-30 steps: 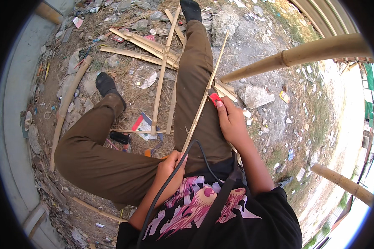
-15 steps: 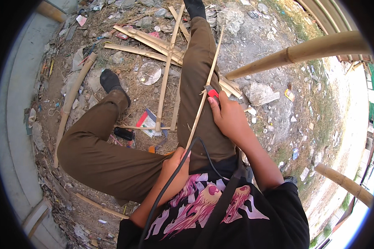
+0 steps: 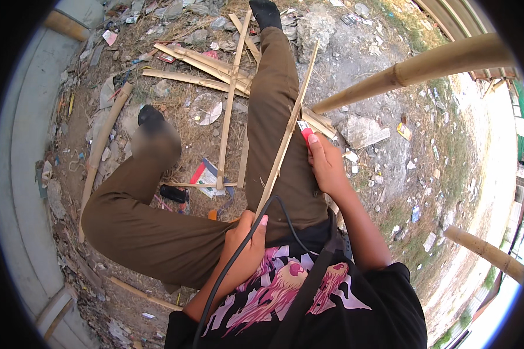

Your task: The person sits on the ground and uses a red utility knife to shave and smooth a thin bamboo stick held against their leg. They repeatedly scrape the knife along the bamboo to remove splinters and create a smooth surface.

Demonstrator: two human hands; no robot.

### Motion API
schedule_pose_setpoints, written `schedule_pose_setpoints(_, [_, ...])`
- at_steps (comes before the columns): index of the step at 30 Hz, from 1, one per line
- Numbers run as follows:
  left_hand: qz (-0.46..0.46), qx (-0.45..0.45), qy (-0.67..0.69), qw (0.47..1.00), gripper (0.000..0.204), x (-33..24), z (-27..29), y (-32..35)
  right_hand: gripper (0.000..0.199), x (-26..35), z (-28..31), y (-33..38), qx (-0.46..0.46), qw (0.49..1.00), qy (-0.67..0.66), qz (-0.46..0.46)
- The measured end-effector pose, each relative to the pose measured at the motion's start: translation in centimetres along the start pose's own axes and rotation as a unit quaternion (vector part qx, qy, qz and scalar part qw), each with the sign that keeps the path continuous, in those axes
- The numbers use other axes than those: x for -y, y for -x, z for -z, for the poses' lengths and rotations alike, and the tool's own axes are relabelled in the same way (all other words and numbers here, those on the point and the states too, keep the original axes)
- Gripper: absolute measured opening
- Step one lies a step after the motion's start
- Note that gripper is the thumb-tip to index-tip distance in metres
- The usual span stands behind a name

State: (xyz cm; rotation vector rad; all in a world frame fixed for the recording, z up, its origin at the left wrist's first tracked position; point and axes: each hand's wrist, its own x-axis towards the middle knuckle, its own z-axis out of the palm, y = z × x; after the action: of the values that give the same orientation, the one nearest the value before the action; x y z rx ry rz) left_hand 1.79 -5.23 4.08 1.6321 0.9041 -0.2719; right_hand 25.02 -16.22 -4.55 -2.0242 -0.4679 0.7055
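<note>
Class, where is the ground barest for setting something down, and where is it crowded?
Barest: grey soil between the pale rock and the thick bamboo pole, though pebbly. Crowded: between the legs, where bamboo strips and litter lie.

We look from the left one of two wide fisheye cameras worn on the person's head, which faces down over the lap (image 3: 300, 200), with the black shirt (image 3: 387, 308) at the lower edge and one dark sock (image 3: 266, 14) at the upper edge. The view is near enough that the left hand (image 3: 245, 247) and the right hand (image 3: 328, 164) both lie not far from its middle, and wide enough that we see also the grey wall (image 3: 23, 151), which bends along the dark round border on the left, and the bright ground (image 3: 474, 142) on the right.
</note>
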Motion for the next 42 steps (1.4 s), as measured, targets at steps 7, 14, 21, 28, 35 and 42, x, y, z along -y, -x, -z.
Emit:
schedule_pose_setpoints(7, [0.018,0.006,0.032,0.999,0.039,0.7,-0.2,-0.1,0.040,1.8,0.8,-0.3,0.038,0.990,0.124,0.063])
schedule_pose_setpoints(14, [0.022,0.011,0.028,0.999,0.039,0.4,0.0,0.0,0.044,3.7,1.1,0.0,0.070,0.964,0.252,0.052])
schedule_pose_setpoints(21, [0.010,0.000,0.015,1.000,0.044,0.2,0.2,-0.2,0.047,0.3,0.3,0.4,0.117,0.991,-0.054,-0.040])
schedule_pose_setpoints(28, [0.019,0.040,0.149,0.988,0.042,3.4,-0.4,-0.7,0.041,-0.2,1.9,1.6,0.024,0.977,-0.204,-0.058])
schedule_pose_setpoints(35, [0.139,0.112,0.385,0.905,0.038,2.4,0.8,-1.4,0.019,2.8,0.1,4.6,-0.014,0.961,0.151,0.232])
schedule_pose_setpoints(42, [0.114,0.100,0.370,0.917,0.037,2.9,0.2,-1.6,0.026,6.2,-0.2,4.6,0.031,0.981,0.089,0.167])
